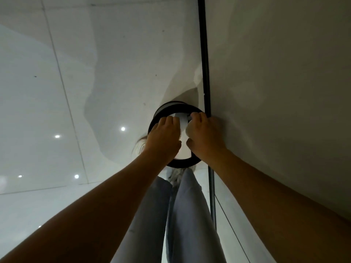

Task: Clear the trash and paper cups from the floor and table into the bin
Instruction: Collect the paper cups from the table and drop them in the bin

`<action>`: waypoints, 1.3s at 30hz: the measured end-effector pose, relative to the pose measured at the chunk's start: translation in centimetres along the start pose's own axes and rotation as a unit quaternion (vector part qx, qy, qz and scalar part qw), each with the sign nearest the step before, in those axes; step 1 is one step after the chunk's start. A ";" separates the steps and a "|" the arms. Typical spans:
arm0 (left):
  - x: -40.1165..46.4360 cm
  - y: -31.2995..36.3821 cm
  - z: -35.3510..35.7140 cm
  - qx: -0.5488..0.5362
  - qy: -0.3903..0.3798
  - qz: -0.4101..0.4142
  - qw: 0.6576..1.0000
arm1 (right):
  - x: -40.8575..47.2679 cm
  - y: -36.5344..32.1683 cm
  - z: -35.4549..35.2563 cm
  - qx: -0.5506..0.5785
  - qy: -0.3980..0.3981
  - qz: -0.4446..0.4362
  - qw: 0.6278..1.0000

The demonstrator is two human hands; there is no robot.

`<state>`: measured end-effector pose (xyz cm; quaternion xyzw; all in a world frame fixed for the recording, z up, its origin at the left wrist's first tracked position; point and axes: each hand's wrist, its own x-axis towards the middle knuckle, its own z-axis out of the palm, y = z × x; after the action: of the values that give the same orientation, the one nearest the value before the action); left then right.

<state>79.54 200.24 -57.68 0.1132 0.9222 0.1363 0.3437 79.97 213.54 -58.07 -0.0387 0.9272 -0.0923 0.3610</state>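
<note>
Currently, head view: both hands over the round black-rimmed bin (182, 164) on the floor (57, 92) by the right wall; left hand (163, 137) and right hand (204, 133) each curl round pale paper trash (182, 130), possibly cups, just above the bin's mouth. Drop-off step, I judge; next, loosen both grips so it falls in, then go for remaining litter.
</note>
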 end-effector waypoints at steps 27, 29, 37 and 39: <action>-10.2 -1.6 -7.9 0.054 -0.017 -0.022 0.998 | -9.0 -4.9 -8.1 0.031 -0.038 0.016 0.999; -13.2 -1.5 -10.6 0.076 -0.019 -0.011 0.997 | -11.1 -7.4 -11.0 0.023 -0.035 0.010 0.999; -27.9 -1.9 -17.4 0.036 0.022 -0.080 0.996 | -20.1 -19.1 -19.1 -0.060 -0.012 -0.092 0.994; -31.7 -2.2 -17.8 0.016 0.043 -0.129 0.991 | -22.6 -21.4 -19.8 -0.085 -0.008 -0.133 0.987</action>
<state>90.86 185.54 -26.31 -0.0068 0.9451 0.0809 0.3165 83.27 198.51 -24.51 -0.1926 0.9153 -0.0599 0.3485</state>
